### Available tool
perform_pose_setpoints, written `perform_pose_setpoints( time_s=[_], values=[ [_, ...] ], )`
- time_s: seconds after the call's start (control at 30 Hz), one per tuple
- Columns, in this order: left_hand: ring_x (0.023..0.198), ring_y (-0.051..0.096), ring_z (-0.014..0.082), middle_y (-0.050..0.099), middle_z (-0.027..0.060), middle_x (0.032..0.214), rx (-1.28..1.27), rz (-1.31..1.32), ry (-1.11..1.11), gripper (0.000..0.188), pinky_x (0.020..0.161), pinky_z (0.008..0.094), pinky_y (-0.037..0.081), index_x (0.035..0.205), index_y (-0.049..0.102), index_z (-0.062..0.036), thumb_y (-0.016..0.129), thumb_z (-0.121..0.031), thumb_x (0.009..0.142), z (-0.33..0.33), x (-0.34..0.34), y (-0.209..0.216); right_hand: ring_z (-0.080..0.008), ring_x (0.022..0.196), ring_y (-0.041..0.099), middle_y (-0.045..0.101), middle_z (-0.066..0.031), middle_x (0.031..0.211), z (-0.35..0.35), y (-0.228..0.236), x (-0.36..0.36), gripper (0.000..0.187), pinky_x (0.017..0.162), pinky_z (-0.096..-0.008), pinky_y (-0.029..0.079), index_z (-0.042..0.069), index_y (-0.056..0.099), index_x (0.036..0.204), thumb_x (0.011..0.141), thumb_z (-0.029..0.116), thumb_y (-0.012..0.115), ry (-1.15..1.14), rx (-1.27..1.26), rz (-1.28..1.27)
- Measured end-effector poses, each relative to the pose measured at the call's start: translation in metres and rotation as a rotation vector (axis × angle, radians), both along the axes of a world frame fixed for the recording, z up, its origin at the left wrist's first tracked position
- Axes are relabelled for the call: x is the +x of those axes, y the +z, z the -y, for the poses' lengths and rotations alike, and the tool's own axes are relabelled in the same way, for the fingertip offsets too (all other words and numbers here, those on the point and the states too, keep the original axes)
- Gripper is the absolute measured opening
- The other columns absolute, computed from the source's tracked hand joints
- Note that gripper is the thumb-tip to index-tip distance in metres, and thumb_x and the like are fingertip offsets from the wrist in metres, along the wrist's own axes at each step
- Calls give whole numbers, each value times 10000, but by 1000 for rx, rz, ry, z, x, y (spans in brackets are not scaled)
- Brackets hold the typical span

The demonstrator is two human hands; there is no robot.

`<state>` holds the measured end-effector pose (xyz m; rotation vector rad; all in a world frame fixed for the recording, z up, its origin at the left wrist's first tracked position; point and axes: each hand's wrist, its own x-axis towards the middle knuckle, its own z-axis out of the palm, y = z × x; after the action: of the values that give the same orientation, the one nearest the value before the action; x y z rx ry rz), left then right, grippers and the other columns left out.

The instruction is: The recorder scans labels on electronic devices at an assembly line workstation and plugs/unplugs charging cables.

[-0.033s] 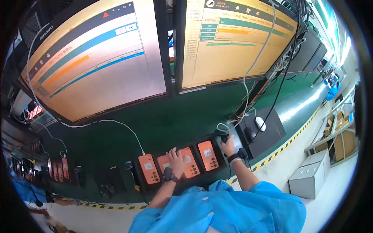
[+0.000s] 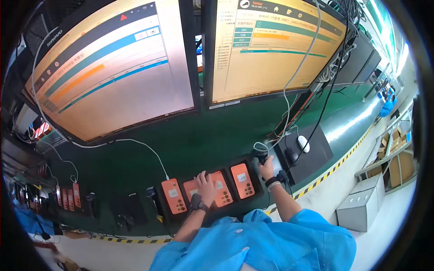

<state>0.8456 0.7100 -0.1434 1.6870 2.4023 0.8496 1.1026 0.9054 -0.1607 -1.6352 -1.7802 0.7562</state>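
Note:
Several orange phones lie back side up in a black tray [image 2: 257, 189], each with dark round lenses at the near end. My left hand [image 2: 206, 189] rests on the middle phones, its fingers stretched out. It partly covers one phone [image 2: 190, 185], beside another phone [image 2: 223, 193]. The leftmost phone [image 2: 173, 195] has a white cable plugged into its far end; the rightmost phone [image 2: 242, 180] lies apart from my hands. Just right of the tray, my right hand [image 2: 266, 169] is closed around a black handheld barcode scanner [image 2: 260, 155] with a pale cord.
Two lit monitors, left [image 2: 122, 72] and right [image 2: 266, 54], stand behind the green bench [image 2: 217, 135]. A white mouse [image 2: 303, 143] and dark mouse [image 2: 291, 156] rest on a black mat [image 2: 318, 151]. Leftward are another scanner [image 2: 153, 198] and more orange phones [image 2: 76, 195].
A row on the right monitor has turned from green to blue-teal. The scanner in my right hand has shifted very slightly; my left hand stays on the phones.

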Motion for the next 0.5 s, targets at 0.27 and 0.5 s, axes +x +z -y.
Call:
perform_pose_setpoints(
  time_s=[0.27,0.5],
  values=[
    [1295,407,388,447,163,1426,-37,-224,35,418,1111,633,267,1199,646,-80,642,-353,882,-2,-4,3,-441,1063,570,599,-280,1107,-5,3,0,386,888,-515,454,-34,485,1040,924,300,638,-87,57,409],
    [1282,408,372,474,172,1329,-16,26,31,387,1068,607,304,1112,594,-47,703,-336,878,-9,-10,18,-311,874,594,613,-165,901,68,61,-31,217,794,-394,479,-14,667,1020,971,187,602,285,5,-70]
  ],
)
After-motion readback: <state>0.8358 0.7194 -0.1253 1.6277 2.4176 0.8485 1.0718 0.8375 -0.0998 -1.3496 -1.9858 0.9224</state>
